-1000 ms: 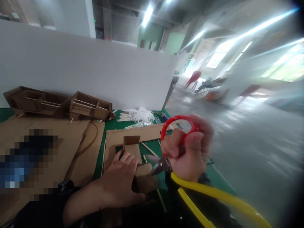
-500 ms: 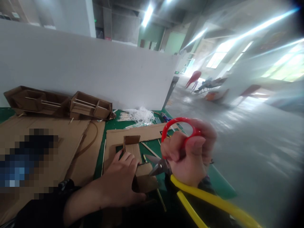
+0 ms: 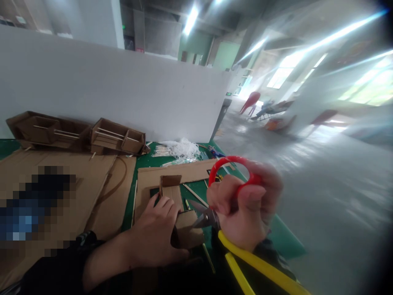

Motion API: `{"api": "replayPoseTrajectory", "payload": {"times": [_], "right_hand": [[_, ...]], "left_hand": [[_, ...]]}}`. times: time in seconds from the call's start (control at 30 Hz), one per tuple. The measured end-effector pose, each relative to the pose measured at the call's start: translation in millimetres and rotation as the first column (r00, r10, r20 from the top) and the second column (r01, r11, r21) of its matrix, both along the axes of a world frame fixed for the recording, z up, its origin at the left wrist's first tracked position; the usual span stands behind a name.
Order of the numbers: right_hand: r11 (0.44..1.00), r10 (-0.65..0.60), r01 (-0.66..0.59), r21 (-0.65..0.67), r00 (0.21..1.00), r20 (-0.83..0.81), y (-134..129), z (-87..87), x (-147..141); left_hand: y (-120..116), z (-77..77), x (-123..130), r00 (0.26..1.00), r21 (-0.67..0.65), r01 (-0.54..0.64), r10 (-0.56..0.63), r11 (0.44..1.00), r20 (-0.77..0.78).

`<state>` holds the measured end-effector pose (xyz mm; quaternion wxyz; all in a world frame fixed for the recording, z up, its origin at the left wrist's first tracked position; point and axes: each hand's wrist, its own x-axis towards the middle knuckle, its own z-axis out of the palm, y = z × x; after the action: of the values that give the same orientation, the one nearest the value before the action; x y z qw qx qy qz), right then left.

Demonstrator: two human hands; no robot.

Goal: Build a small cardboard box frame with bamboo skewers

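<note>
Left hand (image 3: pixel 156 227) had the cardboard piece (image 3: pixel 190 230) gripped at the near side of the tabletop (image 3: pixel 288 241), right hand (image 3: pixel 242 217) fisted round the scissors (image 3: pixel 210 217), blades parted. Far flap (image 3: pixel 171 181) already stood up, no finished cut showed, so looked partway done

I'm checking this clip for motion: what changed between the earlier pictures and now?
The right hand has sunk slightly with the scissors: the red handle is a little lower, and the yellow handle has swung down and toward the picture's left. Nothing was taken hold of or let go. The left hand stays on the cardboard piece, which looks unmoved.
</note>
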<state>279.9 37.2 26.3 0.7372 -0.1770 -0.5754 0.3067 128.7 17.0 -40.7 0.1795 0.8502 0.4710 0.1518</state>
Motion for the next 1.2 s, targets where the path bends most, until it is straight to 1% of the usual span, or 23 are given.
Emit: {"api": "replayPoseTrajectory", "payload": {"times": [0.13, 0.33, 0.63, 0.83, 1.0, 1.2], "right_hand": [[1.0, 0.024, -0.024, 0.004, 1.0, -0.013, 0.6, -0.9, -0.1], [1.0, 0.01, -0.01, -0.002, 1.0, -0.022, -1.1, -0.4, -1.7], [0.996, -0.004, 0.003, 0.086, 1.0, 0.013, 0.0, -5.5, 0.2], [0.997, 0.006, -0.004, 0.074, 1.0, -0.027, 0.1, -6.6, -0.8], [0.997, 0.018, -0.016, 0.075, 1.0, -0.02, 1.6, -6.2, -1.1], [0.997, 0.004, -0.003, 0.072, 1.0, -0.016, 1.1, -4.7, -2.5]], "left_hand": [[0.1, 0.0, 0.0, 1.0, -0.002, 0.001, -0.001, 1.0, 0.006], [0.4, -0.5, 0.4, 1.0, -0.003, -0.001, 0.001, 1.0, 0.004], [1.1, -3.4, 0.2, 1.0, 0.01, -0.001, 0.001, 1.0, 0.013], [1.0, -2.3, 0.0, 1.0, 0.0, 0.001, -0.001, 1.0, 0.006], [0.5, -2.6, 0.0, 1.0, 0.003, -0.001, 0.001, 1.0, 0.008], [0.1, -2.3, -0.6, 1.0, -0.001, 0.003, -0.003, 1.0, 0.006]]}}
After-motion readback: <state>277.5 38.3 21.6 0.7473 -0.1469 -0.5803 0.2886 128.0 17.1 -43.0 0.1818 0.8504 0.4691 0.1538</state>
